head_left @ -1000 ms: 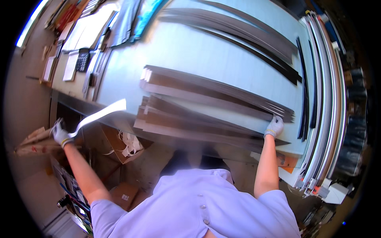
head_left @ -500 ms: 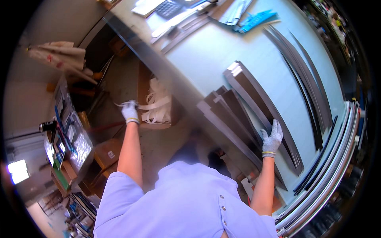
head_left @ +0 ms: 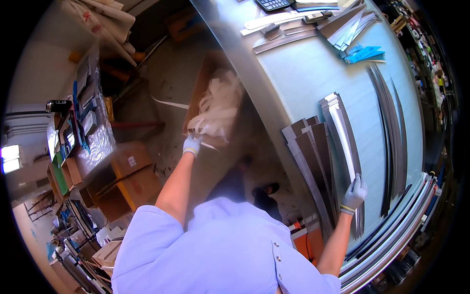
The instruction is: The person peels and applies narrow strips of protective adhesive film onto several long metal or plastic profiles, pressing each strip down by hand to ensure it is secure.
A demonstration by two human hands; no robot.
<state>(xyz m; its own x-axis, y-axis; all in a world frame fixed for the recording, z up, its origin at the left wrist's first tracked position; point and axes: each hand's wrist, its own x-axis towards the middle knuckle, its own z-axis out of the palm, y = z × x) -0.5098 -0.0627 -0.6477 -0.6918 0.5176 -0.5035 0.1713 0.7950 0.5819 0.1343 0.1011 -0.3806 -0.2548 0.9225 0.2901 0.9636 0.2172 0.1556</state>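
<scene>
Closest in, a pale lilac shirt [head_left: 220,250] fills the bottom of the view, both bare forearms reaching up out of it. On the right, the right hand [head_left: 353,193] in a grey knit glove lies spread, fingers loosely open, on the near end of a long shiny metal strip [head_left: 342,132] that tops a fanned stack of dark grey-brown flat strips [head_left: 313,157]. That stack sits at the near edge of the pale blue-grey worktable [head_left: 313,73], and the hand presses down on it rather than closing around anything.

Over on the left, the left hand [head_left: 192,145], gloved the same way, is held out beyond the table's edge, above the floor. It's pinched shut on a thin white paper-like strip [head_left: 210,145] that sticks out to its right. Just past it stands an open brown cardboard box [head_left: 203,90] stuffed with a tangle of white curled strips [head_left: 218,110]; the hand is right at the box's near end.

Further left, flat brown cartons [head_left: 132,171] lie on the concrete floor. Out across the table, long dark curved metal strips [head_left: 391,127] run along the right side, well apart from the stack. At the far end there's a bright blue folded sheet [head_left: 367,51], a fan of grey sheets [head_left: 350,27] and a dark calculator [head_left: 271,4].
</scene>
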